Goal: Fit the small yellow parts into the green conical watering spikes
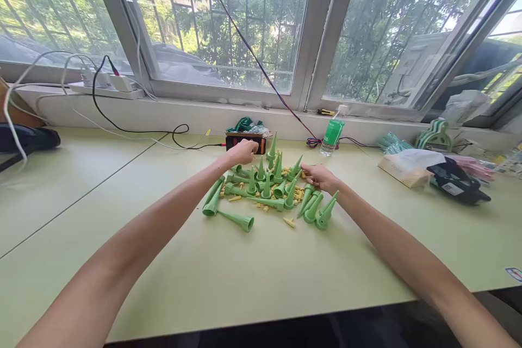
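Observation:
Several green plastic cones lie or stand in a pile on the pale green table, with small yellow pieces scattered among them. My left hand is over the back left of the pile, in front of a black device with a lit display. Its fingers look curled, and whatever they may hold is hidden. At the right side of the pile, my right hand has its fingers closed near the tip of a green cone; the contact is too small to make out.
A water bottle with a green label stands behind the pile. Cables and a power strip are at the back left. A tissue pack, a black packet and green hangers lie on the right.

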Available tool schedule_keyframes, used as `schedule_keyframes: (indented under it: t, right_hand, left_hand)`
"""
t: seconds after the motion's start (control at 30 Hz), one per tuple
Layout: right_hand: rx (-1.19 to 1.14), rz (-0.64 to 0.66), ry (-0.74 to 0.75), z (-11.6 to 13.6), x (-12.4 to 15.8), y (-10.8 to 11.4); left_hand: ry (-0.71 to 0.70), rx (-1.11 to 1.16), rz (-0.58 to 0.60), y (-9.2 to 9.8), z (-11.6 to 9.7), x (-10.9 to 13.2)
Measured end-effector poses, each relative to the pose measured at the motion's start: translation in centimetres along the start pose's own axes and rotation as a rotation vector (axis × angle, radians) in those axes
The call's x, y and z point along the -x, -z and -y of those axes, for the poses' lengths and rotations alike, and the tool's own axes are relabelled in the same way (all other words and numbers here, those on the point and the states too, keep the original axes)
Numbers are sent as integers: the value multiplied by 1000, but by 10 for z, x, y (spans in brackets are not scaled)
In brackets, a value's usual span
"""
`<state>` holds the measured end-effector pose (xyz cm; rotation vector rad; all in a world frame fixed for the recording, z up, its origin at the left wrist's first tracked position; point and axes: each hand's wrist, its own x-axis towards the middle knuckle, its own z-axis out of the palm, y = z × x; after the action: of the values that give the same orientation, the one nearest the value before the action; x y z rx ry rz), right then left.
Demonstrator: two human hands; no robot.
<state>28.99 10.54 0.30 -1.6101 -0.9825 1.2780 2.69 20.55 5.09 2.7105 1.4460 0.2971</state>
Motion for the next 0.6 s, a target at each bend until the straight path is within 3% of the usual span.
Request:
schedule_keyframes:
  t: [0.17, 0.33, 0.47, 0.6]
  right_hand:
    - [53, 70, -2, 3, 9, 4]
    - [103, 57, 39, 7, 12, 7]
    - [157, -63, 118, 11, 22, 17]
    - [243, -275, 318, 16, 38, 26]
  left_hand:
    - [-38, 7, -106, 24, 1, 43]
    - [-99, 74, -168, 18, -2, 101]
    - [-121, 169, -256, 1, -13, 132]
    - [-193, 184, -289, -10, -20, 142]
